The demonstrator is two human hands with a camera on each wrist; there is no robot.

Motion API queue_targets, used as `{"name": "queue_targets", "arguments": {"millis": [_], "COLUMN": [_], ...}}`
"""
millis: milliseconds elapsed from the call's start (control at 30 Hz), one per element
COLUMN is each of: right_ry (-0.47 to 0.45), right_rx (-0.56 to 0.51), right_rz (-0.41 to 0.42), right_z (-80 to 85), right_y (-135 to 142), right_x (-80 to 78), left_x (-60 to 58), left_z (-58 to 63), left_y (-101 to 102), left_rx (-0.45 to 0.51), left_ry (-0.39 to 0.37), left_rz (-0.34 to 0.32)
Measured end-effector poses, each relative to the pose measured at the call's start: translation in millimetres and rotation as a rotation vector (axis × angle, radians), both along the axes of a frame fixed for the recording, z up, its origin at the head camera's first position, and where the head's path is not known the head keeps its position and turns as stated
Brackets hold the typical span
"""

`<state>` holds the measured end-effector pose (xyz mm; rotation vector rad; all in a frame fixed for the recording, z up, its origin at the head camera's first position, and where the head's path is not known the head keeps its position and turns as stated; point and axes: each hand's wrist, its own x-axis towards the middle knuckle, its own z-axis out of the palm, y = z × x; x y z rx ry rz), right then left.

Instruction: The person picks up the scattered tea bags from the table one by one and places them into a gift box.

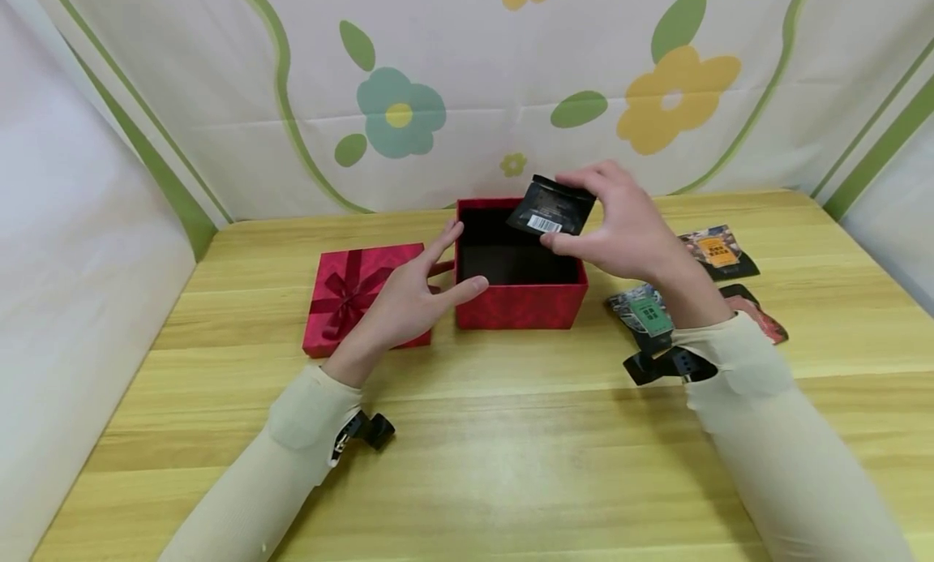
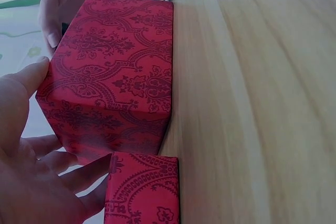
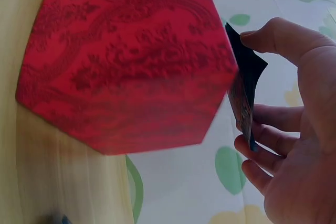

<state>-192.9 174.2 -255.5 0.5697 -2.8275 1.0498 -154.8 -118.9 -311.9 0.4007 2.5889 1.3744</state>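
Observation:
A red patterned gift box (image 1: pixel 521 306) stands uncovered on the table, its dark inside facing up. My right hand (image 1: pixel 627 225) pinches a small black packet (image 1: pixel 552 208) between thumb and fingers, over the box's right rear part; a white barcode shows on the packet. In the right wrist view the packet (image 3: pixel 245 77) overlaps the box's upper edge. My left hand (image 1: pixel 409 298) is at the box's left side, fingers spread, with the thumb right at the front rim. Behind that hand lies the red lid (image 1: pixel 350 298) with its ribbon bow.
Right of the box, partly behind my right forearm, lie several flat packets: one with a green label (image 1: pixel 649 315), one with an orange label (image 1: pixel 718 252) and a reddish one (image 1: pixel 759 315). A flowered cloth (image 1: pixel 496 124) hangs along the table's back edge.

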Motion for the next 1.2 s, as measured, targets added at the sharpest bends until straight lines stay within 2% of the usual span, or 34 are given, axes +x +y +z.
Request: {"name": "queue_targets", "arguments": {"millis": [400,733,1200], "right_ry": [-0.040,-0.042,-0.037], "right_rx": [0.071,0.187,0.292], "right_rz": [0.080,0.148,0.199], "right_z": [-13.2,-23.8,-28.2], "right_y": [-23,-24,-31], "right_x": [-9.8,-18.9,-22.7], "left_x": [0.8,-0.1,0.6], "left_z": [0.3,-1.0,-0.5], "left_y": [2,3,4], "left_rx": [0.009,0.017,0.023], "left_ry": [-0.025,-0.002,0.005], "left_rz": [0.005,-0.008,-0.012]}}
